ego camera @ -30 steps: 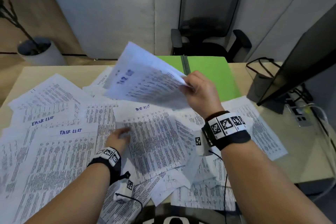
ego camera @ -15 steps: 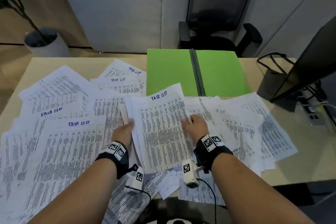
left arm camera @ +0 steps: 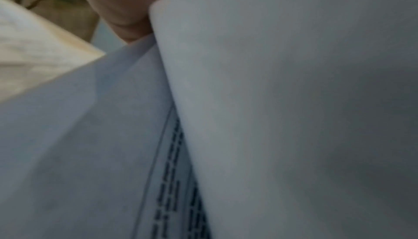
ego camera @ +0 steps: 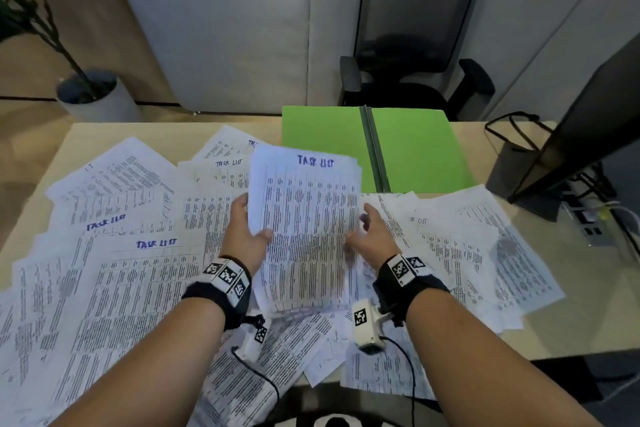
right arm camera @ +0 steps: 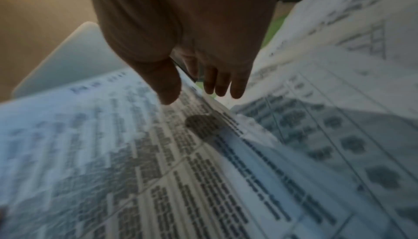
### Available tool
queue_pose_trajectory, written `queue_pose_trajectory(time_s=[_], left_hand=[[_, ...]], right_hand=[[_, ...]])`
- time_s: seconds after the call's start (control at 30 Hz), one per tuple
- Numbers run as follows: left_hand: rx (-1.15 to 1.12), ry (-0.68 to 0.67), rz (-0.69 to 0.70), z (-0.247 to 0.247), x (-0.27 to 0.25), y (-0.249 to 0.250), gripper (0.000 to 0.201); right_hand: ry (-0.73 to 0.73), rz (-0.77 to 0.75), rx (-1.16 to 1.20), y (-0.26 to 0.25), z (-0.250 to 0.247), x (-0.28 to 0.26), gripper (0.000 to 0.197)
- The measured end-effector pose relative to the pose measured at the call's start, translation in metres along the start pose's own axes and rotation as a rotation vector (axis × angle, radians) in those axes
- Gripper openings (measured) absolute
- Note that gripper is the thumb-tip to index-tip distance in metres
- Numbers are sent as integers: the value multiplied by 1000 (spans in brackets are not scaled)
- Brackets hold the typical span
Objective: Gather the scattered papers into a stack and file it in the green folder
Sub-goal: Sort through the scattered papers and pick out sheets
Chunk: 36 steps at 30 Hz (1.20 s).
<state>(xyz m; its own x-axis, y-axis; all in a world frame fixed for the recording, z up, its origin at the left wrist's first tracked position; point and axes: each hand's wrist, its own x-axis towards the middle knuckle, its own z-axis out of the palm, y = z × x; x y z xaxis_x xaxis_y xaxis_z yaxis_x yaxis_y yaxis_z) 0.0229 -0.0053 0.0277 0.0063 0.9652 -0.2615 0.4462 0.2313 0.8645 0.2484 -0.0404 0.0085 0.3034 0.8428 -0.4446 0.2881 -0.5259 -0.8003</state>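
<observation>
In the middle of the desk [ego camera: 588, 322] I have a small stack [ego camera: 304, 229] of printed task lists tilted up off the mess. My left hand [ego camera: 244, 236] grips its left edge, thumb curled over the front and fingers behind. My right hand [ego camera: 372, 236] sits at the right edge with fingers loose and extended; from the wrist view it looks open and just beside the sheets, not gripping. The green folder [ego camera: 415, 149] lies open and flat at the far edge, just beyond the stack, and loose papers [ego camera: 121, 270] cover most of the surface on both sides.

My worry: with only one hand truly holding, the sheets could fan out or slip at the bottom, since their edges look uneven. Dragging my forearms over the pile could also push low pages off the near edge.

Half a second ago this stack lay flat under both my hands; now it is lifted and squared toward the folder, and a second ago my right hand held a bundle high in the air
</observation>
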Motion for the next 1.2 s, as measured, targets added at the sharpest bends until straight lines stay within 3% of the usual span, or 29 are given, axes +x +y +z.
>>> queue_pose_trajectory(time_s=[0.1,0.27,0.37,0.43,0.57,0.73,0.87,0.97,1.03,1.2], left_hand=[[-125,11,146,-15,5,27,80],[-391,74,305,-29,0,65,69],[-470,130,261,-33,-3,63,67],[-488,146,211,-30,-5,56,67],[-442,171,128,-19,-9,49,64],[-427,170,154,-15,-5,51,54],[-225,63,62,-6,-7,32,53],[-77,61,-25,1,-8,21,49],[-26,96,-31,2,3,14,42],[145,114,-130,6,24,-12,43]], right_hand=[[-14,-32,293,-24,-22,-3,93],[93,-346,541,-72,-40,-17,52],[69,-424,585,-81,-37,-32,63],[43,-377,516,-73,-31,-35,70],[39,-332,434,-62,-19,-37,60],[70,-352,505,-67,-17,-33,58],[-1,-230,314,-48,-1,-29,51],[139,-252,-6,-30,3,-23,27],[221,-270,-80,-29,-4,-17,14],[287,-245,-220,-6,-25,9,17]])
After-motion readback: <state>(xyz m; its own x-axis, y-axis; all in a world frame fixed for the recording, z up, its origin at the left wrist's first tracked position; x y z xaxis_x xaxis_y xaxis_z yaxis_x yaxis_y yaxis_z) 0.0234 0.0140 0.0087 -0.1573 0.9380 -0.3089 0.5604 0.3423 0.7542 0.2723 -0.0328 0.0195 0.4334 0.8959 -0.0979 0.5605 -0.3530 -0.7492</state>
